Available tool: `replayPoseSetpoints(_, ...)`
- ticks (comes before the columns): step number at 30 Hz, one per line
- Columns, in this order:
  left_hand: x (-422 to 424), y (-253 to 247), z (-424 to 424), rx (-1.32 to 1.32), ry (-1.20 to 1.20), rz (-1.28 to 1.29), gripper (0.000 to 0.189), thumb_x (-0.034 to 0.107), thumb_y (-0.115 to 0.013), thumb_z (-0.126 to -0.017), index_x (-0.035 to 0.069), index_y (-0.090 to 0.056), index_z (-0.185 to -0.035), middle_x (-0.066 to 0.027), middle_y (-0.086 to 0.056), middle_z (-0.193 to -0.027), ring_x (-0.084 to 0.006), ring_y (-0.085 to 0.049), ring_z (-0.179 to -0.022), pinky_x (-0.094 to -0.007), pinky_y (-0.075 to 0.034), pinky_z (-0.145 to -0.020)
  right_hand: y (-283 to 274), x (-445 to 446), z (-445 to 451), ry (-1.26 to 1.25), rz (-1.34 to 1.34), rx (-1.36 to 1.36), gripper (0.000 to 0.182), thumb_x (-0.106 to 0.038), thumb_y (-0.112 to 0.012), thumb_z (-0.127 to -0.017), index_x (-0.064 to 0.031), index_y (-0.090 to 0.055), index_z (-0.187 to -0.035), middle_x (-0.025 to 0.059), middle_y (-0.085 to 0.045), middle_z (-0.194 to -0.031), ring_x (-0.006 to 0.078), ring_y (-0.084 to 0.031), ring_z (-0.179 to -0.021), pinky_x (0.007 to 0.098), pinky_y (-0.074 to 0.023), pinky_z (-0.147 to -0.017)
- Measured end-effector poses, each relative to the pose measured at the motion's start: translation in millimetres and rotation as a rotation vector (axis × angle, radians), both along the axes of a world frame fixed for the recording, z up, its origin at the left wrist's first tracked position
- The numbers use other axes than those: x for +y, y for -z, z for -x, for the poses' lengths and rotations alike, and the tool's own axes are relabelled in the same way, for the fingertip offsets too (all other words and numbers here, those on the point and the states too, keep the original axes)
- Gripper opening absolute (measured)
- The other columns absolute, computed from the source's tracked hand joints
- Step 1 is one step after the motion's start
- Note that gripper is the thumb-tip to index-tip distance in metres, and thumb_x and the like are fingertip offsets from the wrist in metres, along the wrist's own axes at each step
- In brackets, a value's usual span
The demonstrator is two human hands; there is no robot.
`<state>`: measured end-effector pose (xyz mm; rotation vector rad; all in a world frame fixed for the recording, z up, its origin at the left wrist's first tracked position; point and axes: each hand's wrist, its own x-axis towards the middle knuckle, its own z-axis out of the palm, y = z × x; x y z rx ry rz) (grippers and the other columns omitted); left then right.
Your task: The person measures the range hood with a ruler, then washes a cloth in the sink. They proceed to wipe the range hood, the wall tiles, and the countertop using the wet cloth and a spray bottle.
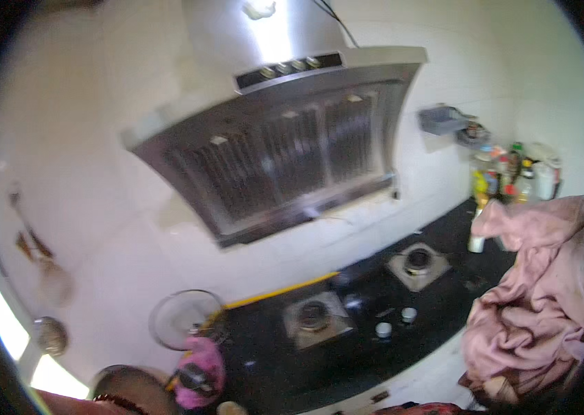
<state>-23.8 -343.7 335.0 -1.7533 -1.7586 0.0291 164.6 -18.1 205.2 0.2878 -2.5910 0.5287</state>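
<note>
At the lower left is my left forearm (66,403), with a dark beaded bracelet at the wrist; blur and the picture's rim hide the fingers. Beside it are a round brownish thing (131,386) and a bright pink cloth (203,363) with a dark object against it. A large crumpled dusty-pink cloth (541,290) fills the right side, raised above the counter's edge. My right hand is not plainly seen; a pale patch at the cloth's lower edge may be skin. In front lies a black gas hob with two burners (314,317) (418,262) and two white knobs (383,330) (409,314).
A steel range hood (281,155) hangs over the hob. A glass lid (185,319) leans on the wall at the left. Several bottles (525,179) stand in the far right corner, below a grey wall rack (442,120). Utensils (38,244) hang on the left wall.
</note>
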Motion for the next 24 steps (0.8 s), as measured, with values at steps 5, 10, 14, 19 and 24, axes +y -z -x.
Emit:
replayPoseSetpoints(5, 8, 8, 49, 0.006, 0.038, -0.059, 0.029, 0.018, -0.054, -0.085, -0.002, -0.056, -0.107, -0.0204, -0.056, -0.107, -0.0270, -0.054, -0.090, -0.0352, -0.045, -0.075, 6, 6, 32, 0.025, -0.052, -0.013, 0.026, -0.025, -0.056, -0.088, 0.0006, -0.064, -0.088, 0.0057, -0.063, -0.083, 0.0114, -0.056, -0.077, 0.0256, -0.0456, -0.068)
replayPoseSetpoints(10, 6, 48, 33, 0.007, 0.096, -0.037, 0.028, 0.017, -0.053, -0.086, -0.002, -0.055, -0.105, -0.0207, -0.056, -0.105, -0.0263, -0.055, -0.087, -0.0342, -0.045, -0.072, 42, -13, 4, 0.065, -0.038, 0.114, 0.026, -0.024, -0.056, -0.089, 0.0008, -0.065, -0.089, 0.0056, -0.063, -0.083, 0.0115, -0.056, -0.076, 0.0257, -0.0458, -0.068)
replayPoseSetpoints(14, -11, 60, 17, 0.054, 0.013, -0.028, 0.027, 0.017, -0.052, -0.086, -0.003, -0.055, -0.104, -0.0208, -0.056, -0.103, -0.0258, -0.056, -0.084, -0.0334, -0.046, -0.069, 34, -17, 36, -0.043, 0.004, 0.362, 0.026, -0.024, -0.056, -0.089, 0.0010, -0.065, -0.089, 0.0055, -0.063, -0.082, 0.0116, -0.056, -0.076, 0.0258, -0.0459, -0.068)
replayPoseSetpoints(19, -9, 53, 31, 0.084, 0.165, -0.275, 0.026, 0.016, -0.052, -0.086, -0.003, -0.055, -0.103, -0.0210, -0.056, -0.101, -0.0251, -0.056, -0.080, -0.0324, -0.047, -0.066, -29, 10, 110, 0.032, 0.168, 0.673, 0.026, -0.023, -0.056, -0.090, 0.0012, -0.065, -0.089, 0.0053, -0.064, -0.082, 0.0117, -0.056, -0.076, 0.0260, -0.0460, -0.068)
replayPoseSetpoints(24, 9, 87, 65, -0.383, 0.227, -0.954, 0.025, 0.016, -0.051, -0.087, -0.003, -0.054, -0.102, -0.0212, -0.057, -0.099, -0.0245, -0.057, -0.077, -0.0315, -0.048, -0.063, 13, 70, 246, 0.040, 0.896, 0.049, 0.020, -0.023, -0.059, -0.088, -0.0034, -0.064, -0.090, 0.0054, -0.063, -0.086, 0.0113, -0.057, -0.078, 0.0256, -0.0473, -0.069)
